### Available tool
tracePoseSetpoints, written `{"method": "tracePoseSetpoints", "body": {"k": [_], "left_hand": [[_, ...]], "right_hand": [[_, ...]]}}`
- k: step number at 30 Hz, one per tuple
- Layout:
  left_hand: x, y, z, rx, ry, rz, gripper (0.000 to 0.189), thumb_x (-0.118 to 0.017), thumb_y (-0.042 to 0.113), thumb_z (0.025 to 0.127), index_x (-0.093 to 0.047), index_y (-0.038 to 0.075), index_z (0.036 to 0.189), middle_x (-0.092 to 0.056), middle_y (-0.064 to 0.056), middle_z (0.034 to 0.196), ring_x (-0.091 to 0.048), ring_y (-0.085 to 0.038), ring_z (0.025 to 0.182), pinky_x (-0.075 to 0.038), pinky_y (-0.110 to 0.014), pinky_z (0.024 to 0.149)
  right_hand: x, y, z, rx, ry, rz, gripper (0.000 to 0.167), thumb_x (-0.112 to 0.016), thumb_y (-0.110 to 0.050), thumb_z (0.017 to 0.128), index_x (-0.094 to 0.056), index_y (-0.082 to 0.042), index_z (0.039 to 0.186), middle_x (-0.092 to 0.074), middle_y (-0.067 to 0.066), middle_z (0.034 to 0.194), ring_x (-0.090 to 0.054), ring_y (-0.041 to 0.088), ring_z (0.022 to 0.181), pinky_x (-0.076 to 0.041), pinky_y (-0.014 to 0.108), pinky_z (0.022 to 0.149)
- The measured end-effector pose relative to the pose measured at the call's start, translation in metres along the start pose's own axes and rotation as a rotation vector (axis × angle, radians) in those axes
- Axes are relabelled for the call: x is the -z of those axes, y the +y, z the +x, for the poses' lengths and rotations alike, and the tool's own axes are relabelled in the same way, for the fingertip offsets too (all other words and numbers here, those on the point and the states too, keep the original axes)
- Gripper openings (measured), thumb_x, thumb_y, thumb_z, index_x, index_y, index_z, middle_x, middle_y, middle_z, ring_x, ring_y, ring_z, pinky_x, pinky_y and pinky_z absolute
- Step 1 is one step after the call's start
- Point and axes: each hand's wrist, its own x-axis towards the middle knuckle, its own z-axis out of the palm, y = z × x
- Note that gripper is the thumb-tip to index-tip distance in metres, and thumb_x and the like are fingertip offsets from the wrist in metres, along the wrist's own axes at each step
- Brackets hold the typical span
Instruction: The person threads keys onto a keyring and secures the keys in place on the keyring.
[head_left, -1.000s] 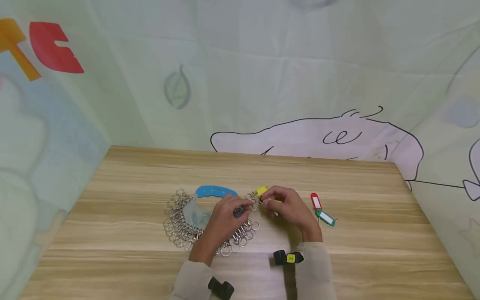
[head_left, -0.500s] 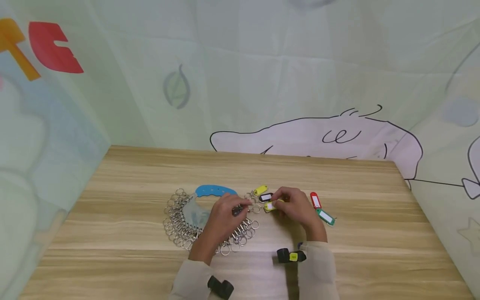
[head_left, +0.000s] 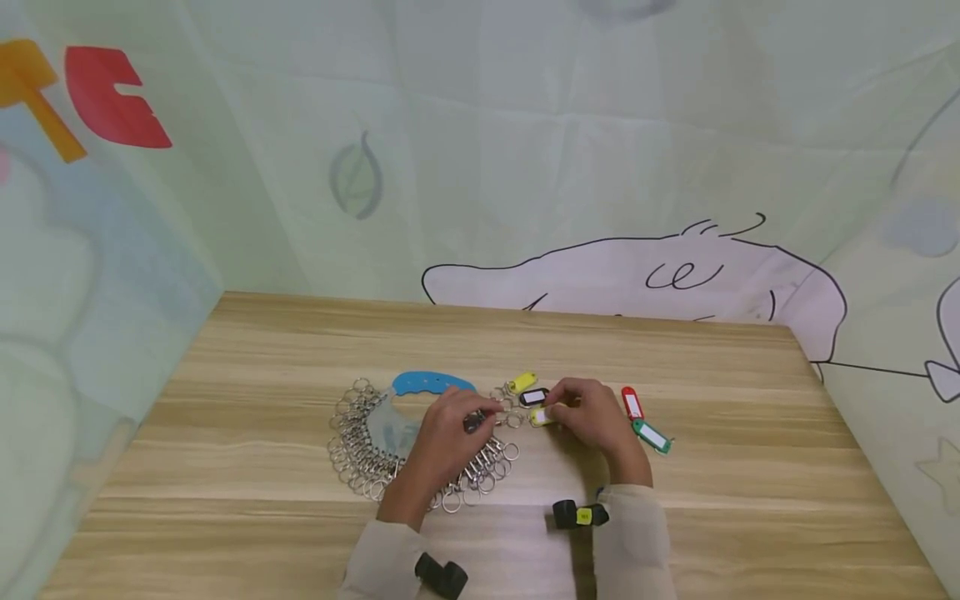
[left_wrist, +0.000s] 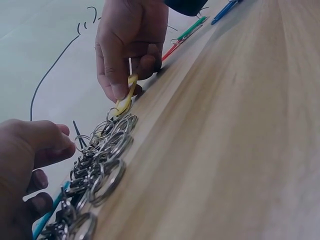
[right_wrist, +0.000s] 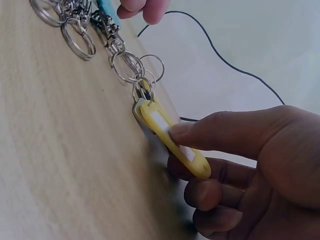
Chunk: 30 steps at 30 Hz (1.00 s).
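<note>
A yellow key tag (right_wrist: 170,140) with a white label is pinched between the thumb and fingers of my right hand (head_left: 596,415). Its ring meets the metal rings at the right end of a ring-hung holder (head_left: 390,429) with a blue handle (head_left: 427,382). Over that end hovers my left hand (head_left: 453,437), fingers loosely bent; the right wrist view shows its fingertips (right_wrist: 145,10) apart from the rings. A black key tag (head_left: 534,397) and another yellow key tag (head_left: 522,382) lie just behind the held one. My left hand hides part of the holder.
To the right lie a red key tag (head_left: 632,403) and a green key tag (head_left: 652,436). Something blue (left_wrist: 227,10) lies farther off near my right forearm. Many split rings (head_left: 352,450) fringe the holder. A printed cloth wall (head_left: 480,167) borders the wooden table (head_left: 300,333).
My right hand has shifted slightly right and lowered the yellow key tag, so the black tag shows. The left hand stays nearly where it was.
</note>
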Motion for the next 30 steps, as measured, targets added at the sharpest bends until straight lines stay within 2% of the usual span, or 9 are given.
{"method": "tracePoseSetpoints", "body": {"k": [7,12,17,26,30], "left_hand": [[0.0025,0.0021,0.0013,0.028,0.003,-0.01,0.017,-0.077,0.004,0.086,-0.079,0.014,0.1,-0.071,0.008,0.095,-0.058,-0.013,0.09,-0.05,-0.033,0.077],[0.0036,0.0031,0.0021,0.019,0.015,-0.019,0.015,-0.078,0.004,0.086,-0.078,0.013,0.099,-0.072,0.007,0.095,-0.059,-0.012,0.091,-0.051,-0.035,0.078],[0.0047,0.0026,0.0036,0.012,0.02,-0.01,0.014,-0.078,0.006,0.086,-0.078,0.012,0.099,-0.071,0.006,0.095,-0.058,-0.013,0.091,-0.051,-0.035,0.078],[0.0042,0.0003,-0.0011,0.079,0.009,-0.015,0.012,-0.074,0.009,0.09,-0.079,0.016,0.099,-0.069,0.011,0.093,-0.057,-0.014,0.09,-0.05,-0.032,0.072],[0.0034,-0.0002,-0.0025,0.094,0.01,-0.011,0.012,-0.074,0.01,0.091,-0.078,0.016,0.099,-0.067,0.012,0.092,-0.057,-0.015,0.088,-0.049,-0.03,0.069]], "right_hand": [[0.0021,-0.0007,0.0025,-0.001,0.016,-0.087,0.009,-0.077,-0.004,0.084,-0.074,-0.013,0.082,-0.062,0.001,0.088,-0.056,0.02,0.077,-0.049,0.035,0.069],[0.0021,0.0,0.0027,-0.003,0.029,-0.132,0.011,-0.08,-0.005,0.083,-0.073,-0.012,0.08,-0.057,0.003,0.088,-0.052,0.022,0.083,-0.046,0.039,0.073],[0.0012,-0.0012,0.0027,-0.015,0.038,-0.119,0.01,-0.081,-0.005,0.084,-0.073,-0.011,0.082,-0.058,0.003,0.089,-0.053,0.023,0.083,-0.047,0.039,0.074],[-0.0016,0.0035,-0.0006,-0.077,0.038,-0.127,0.013,-0.083,-0.01,0.083,-0.071,-0.013,0.078,-0.062,0.0,0.084,-0.054,0.022,0.081,-0.047,0.035,0.071],[-0.0017,0.0068,-0.0011,-0.061,0.045,-0.117,0.012,-0.081,-0.013,0.084,-0.07,-0.013,0.079,-0.062,-0.001,0.08,-0.054,0.02,0.077,-0.046,0.034,0.067]]}}
